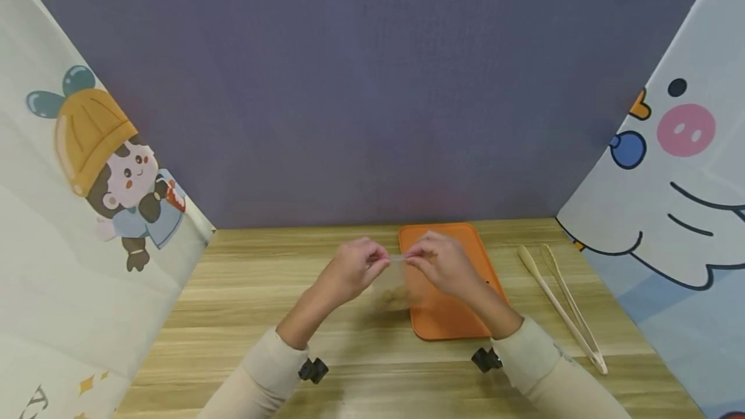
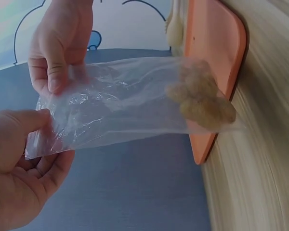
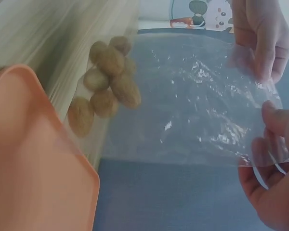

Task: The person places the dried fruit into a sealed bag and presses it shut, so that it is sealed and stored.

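A clear plastic zip bag (image 2: pixel 120 103) hangs between my two hands, with several brown, oval, nut-like pieces (image 3: pixel 111 60) gathered at its bottom. My left hand (image 1: pixel 352 270) pinches one end of the bag's top edge between thumb and fingers. At the other end of that edge, my right hand (image 1: pixel 445 264) pinches the plastic the same way. The top strip is stretched straight between them and looks pressed together. In the head view the bag hangs over the wooden table, overlapping the left side of an orange tray (image 1: pixel 448 319).
Beige tongs (image 1: pixel 561 296) lie on the table (image 1: pixel 262 290) to the right of the tray. A grey-blue panel (image 1: pixel 372 96) rises behind the table, and printed cartoon cloths (image 1: pixel 58 264) flank it on both sides.
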A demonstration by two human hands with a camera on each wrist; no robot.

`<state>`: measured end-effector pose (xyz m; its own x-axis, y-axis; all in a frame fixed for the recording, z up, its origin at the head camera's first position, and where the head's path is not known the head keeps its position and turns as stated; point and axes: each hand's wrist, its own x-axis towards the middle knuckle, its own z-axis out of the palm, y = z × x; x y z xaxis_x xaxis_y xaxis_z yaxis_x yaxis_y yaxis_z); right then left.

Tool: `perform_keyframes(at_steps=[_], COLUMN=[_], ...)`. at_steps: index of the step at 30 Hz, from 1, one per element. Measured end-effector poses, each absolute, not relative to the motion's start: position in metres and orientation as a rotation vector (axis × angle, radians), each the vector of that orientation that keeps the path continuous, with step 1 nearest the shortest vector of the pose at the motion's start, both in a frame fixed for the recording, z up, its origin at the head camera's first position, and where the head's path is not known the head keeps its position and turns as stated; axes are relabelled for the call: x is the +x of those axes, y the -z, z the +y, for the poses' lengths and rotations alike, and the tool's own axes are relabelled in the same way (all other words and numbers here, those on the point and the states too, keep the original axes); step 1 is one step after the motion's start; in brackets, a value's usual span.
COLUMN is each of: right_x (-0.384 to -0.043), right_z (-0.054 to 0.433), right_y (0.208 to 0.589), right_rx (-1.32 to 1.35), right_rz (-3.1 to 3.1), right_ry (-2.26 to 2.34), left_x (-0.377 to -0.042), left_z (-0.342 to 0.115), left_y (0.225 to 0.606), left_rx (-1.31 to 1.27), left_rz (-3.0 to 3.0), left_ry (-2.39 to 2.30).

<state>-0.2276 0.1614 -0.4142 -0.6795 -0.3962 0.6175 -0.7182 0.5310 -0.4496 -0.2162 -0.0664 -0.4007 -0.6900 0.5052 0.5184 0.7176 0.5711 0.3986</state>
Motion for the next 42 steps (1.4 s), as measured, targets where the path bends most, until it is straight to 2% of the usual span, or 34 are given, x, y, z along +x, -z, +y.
perform_keyframes(at_steps=[25, 42], right_x=[-0.216, -0.222], right_z=[0.148, 0.163], right_y=[0.410, 0.408], right_rx=[0.952, 0.888], right_rz=[-2.314, -2.329], right_ry=[-0.839, -0.890], left_x=[-0.217, -0.218], left_z=[-0.059, -0.085], left_y=[0.405, 0.409], left_rx=[-1.013, -0.658], left_rz=[-2.408, -2.536], left_ry=[0.944, 1.387])
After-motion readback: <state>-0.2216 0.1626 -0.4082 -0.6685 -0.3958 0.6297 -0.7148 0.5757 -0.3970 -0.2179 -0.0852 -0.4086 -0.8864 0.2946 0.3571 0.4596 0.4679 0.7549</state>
